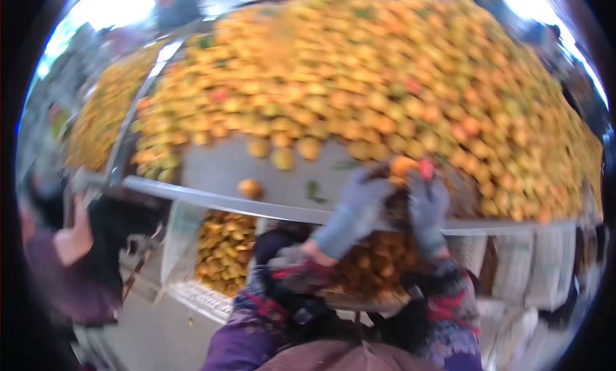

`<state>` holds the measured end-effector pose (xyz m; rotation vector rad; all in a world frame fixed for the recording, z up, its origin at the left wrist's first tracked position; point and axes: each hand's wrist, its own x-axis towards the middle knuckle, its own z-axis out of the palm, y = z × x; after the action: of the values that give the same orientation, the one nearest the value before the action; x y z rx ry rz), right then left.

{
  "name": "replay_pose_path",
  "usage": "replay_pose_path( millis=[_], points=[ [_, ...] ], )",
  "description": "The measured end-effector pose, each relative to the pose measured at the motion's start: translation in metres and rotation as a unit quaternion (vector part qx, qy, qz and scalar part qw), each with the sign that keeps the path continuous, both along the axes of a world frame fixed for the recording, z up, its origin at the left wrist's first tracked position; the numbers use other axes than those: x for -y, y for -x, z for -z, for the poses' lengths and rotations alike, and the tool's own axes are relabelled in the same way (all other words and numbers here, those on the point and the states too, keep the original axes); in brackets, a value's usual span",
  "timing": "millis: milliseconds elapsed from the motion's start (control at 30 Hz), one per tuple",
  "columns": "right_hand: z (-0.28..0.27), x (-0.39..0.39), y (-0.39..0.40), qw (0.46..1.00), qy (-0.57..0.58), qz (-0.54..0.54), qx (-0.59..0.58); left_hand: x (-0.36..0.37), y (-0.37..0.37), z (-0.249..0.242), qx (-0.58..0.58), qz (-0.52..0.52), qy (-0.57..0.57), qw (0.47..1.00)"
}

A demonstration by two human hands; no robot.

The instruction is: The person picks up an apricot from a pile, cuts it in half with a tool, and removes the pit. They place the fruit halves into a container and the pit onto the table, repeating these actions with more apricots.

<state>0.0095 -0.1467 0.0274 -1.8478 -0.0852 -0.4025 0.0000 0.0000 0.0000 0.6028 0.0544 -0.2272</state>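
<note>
My left hand (359,201), in a grey-blue glove with darkened fingertips, is closed around an orange citrus fruit (402,167) at the sorting table's front edge. Close beside it, my right hand (428,201), gloved alike, has curled fingers by the same fruit. A small red object (426,170) shows at the top of my right hand; blur hides what kind it is. Directly beyond both hands rises a large heap of orange and yellow citrus fruit (385,69), with a few green leaves.
The metal table (218,162) carries the heap and one loose fruit (251,189) near its front rim. Below stand a crate of fruit (224,243) at left and brownish contents (375,262) under my hands. Pale crates (548,268) stand at right. A person's arm (76,233) is at far left.
</note>
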Motion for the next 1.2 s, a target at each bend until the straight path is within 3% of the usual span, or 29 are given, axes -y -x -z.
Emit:
replay_pose_path(
  millis=[33,67,100,167,200,267,300,367,400,533,633,667,767,900,933,967,1033,1100,1167,1200],
  points=[
    [-0.003,0.007,0.021,0.999,0.012,0.043,-0.024,0.010,0.008,-0.021,0.008,0.034,-0.150,0.988],
    [-0.003,-0.010,0.024,0.998,-0.005,0.052,-0.023,-0.006,0.010,-0.033,-0.014,0.077,-0.093,0.993],
    [0.004,0.065,0.001,0.998,0.009,0.050,0.037,0.069,-0.015,-0.021,0.026,0.094,-0.099,0.990],
    [0.016,0.041,0.015,0.972,-0.222,-0.010,-0.077,0.040,-0.002,-0.022,0.006,0.117,-0.108,0.987],
    [0.006,0.056,0.008,0.982,-0.181,-0.002,-0.051,0.056,-0.009,-0.022,0.036,0.124,-0.069,0.989],
    [0.007,0.060,0.006,0.906,-0.378,-0.029,-0.189,0.062,-0.007,-0.027,0.034,0.070,-0.079,0.994],
    [0.007,0.060,0.008,0.905,-0.379,-0.026,-0.191,0.062,-0.007,-0.026,0.031,0.073,-0.080,0.994],
    [0.002,0.059,0.012,0.960,-0.247,0.012,-0.131,0.059,-0.008,-0.023,0.034,0.084,-0.084,0.992],
    [-0.015,0.059,0.016,0.918,-0.347,0.008,-0.194,0.053,-0.012,-0.017,0.041,0.097,-0.096,0.990],
    [-0.012,0.076,0.012,0.884,-0.427,-0.039,-0.187,0.047,-0.017,-0.021,0.063,0.043,-0.186,0.979],
    [-0.018,0.060,0.015,0.899,-0.390,0.029,-0.197,0.059,-0.007,-0.039,-0.001,0.081,-0.146,0.986],
    [-0.015,0.059,0.015,0.897,-0.393,0.017,-0.202,0.061,-0.008,-0.034,0.029,0.108,-0.148,0.983],
    [-0.004,0.060,0.015,0.933,-0.290,0.013,-0.211,0.062,-0.010,-0.018,0.051,0.076,-0.227,0.970],
    [-0.008,0.079,0.008,0.888,-0.420,-0.034,-0.182,0.058,-0.013,-0.014,0.074,0.072,-0.275,0.956],
    [-0.013,0.086,0.010,0.892,-0.414,-0.073,-0.167,0.059,-0.014,-0.012,0.225,0.004,-0.443,0.868],
    [-0.016,0.092,0.014,0.897,-0.394,-0.142,-0.144,0.056,-0.014,-0.012,0.358,-0.061,-0.587,0.724],
    [-0.016,0.105,0.025,0.903,-0.347,-0.182,-0.177,0.042,-0.012,-0.024,0.364,-0.084,-0.615,0.695],
    [-0.029,0.114,0.034,0.918,-0.188,-0.247,-0.248,0.014,-0.015,-0.035,0.319,-0.090,-0.634,0.699],
    [-0.046,0.113,0.034,0.880,-0.069,-0.339,-0.327,-0.026,-0.016,-0.050,0.392,-0.176,-0.710,0.558],
    [-0.045,0.114,0.036,0.880,-0.071,-0.339,-0.325,-0.047,-0.013,-0.047,0.315,-0.193,-0.728,0.578]
  ],
)
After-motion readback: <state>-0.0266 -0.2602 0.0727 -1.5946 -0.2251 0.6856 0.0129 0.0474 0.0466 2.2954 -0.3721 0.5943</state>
